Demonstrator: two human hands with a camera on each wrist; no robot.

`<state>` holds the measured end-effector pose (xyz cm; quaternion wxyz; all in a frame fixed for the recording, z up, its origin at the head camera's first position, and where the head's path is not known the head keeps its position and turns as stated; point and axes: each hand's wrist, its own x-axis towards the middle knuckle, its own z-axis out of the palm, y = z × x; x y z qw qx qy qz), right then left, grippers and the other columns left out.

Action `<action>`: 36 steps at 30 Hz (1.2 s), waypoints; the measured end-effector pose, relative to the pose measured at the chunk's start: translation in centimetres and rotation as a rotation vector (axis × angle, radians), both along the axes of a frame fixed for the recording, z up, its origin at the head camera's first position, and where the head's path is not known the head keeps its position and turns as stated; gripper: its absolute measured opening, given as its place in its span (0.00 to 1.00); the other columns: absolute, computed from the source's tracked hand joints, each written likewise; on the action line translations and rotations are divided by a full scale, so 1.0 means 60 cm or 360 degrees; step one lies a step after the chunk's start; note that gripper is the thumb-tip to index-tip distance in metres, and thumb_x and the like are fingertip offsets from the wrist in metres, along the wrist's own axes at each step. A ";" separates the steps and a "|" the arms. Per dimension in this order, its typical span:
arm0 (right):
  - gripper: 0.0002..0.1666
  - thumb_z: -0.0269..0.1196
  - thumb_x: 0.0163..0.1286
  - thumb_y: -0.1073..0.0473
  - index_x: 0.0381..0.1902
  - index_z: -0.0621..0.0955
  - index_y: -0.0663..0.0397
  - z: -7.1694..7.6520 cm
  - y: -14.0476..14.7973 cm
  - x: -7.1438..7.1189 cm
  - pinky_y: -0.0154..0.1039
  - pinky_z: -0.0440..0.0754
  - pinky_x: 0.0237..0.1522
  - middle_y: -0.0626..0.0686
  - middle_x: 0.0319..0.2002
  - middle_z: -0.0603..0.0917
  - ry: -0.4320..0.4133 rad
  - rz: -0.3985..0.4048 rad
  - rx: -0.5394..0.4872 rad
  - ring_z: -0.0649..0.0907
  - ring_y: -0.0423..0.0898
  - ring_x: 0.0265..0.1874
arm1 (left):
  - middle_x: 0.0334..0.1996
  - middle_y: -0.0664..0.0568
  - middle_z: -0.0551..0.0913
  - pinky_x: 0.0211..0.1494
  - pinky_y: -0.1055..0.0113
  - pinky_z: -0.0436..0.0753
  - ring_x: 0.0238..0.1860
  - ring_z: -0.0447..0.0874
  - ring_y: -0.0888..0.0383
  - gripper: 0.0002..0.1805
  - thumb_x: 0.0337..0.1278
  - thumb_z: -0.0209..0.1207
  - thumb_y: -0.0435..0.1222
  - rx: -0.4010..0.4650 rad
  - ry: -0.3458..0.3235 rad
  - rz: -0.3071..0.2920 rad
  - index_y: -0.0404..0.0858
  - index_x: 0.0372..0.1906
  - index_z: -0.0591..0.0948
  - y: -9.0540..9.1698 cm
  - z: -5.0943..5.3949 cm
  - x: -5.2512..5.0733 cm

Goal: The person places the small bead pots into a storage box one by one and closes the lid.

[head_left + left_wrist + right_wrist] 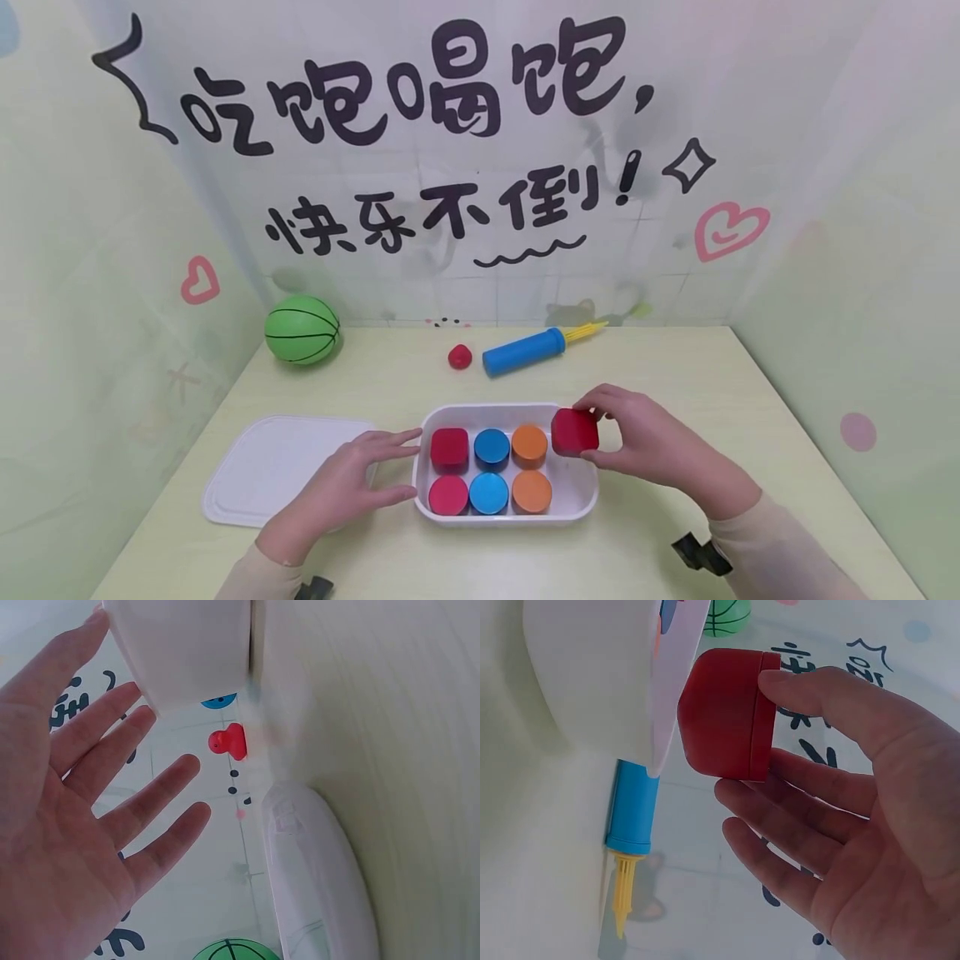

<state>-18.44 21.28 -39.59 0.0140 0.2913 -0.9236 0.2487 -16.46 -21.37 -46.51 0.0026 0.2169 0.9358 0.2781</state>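
Note:
A white plastic box point(573, 500) stands on the table, with several small lidded tubs inside. They form two rows: a square-cornered red tub point(449, 447), a blue tub point(491, 447) and an orange tub point(529, 444) behind, with round red, blue and orange ones in front. Above the box's right end, my right hand point(645, 437) pinches another square-cornered red tub point(724, 712) between thumb and fingers; it is tilted, its lid toward the palm in the right wrist view. My left hand point(348, 475) is spread at the box's left end, fingertips at its wall.
A white lid point(262, 467) lies on the table left of the box, partly behind the left hand. Farther back are a green ball point(302, 330), a small red knob-like piece point(460, 357) and a blue hand pump point(523, 352) with a yellow nozzle. Printed curtains enclose the table.

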 end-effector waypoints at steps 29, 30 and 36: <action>0.29 0.82 0.51 0.46 0.50 0.87 0.46 -0.027 -0.027 0.008 0.55 0.80 0.59 0.39 0.42 0.86 -0.0074 0.0060 0.0319 0.83 0.42 0.43 | 0.70 0.68 0.77 0.63 0.42 0.83 0.67 0.78 0.52 0.31 0.52 0.72 0.60 0.0001 0.0027 -0.0019 0.61 0.63 0.84 -0.001 0.001 0.001; 0.30 0.83 0.50 0.46 0.50 0.87 0.46 -0.028 -0.028 0.008 0.59 0.78 0.62 0.40 0.43 0.87 -0.0069 0.0054 0.0327 0.83 0.43 0.44 | 0.70 0.68 0.77 0.63 0.42 0.83 0.68 0.78 0.52 0.31 0.51 0.73 0.60 0.0000 0.0026 -0.0016 0.61 0.63 0.84 -0.001 0.002 0.001; 0.30 0.83 0.49 0.47 0.50 0.87 0.48 -0.037 -0.032 0.009 0.72 0.64 0.70 0.43 0.45 0.88 -0.0037 0.0054 0.0355 0.84 0.45 0.50 | 0.70 0.68 0.77 0.64 0.42 0.82 0.68 0.78 0.52 0.31 0.51 0.73 0.60 -0.0010 0.0020 -0.0005 0.61 0.63 0.84 -0.001 0.001 0.001</action>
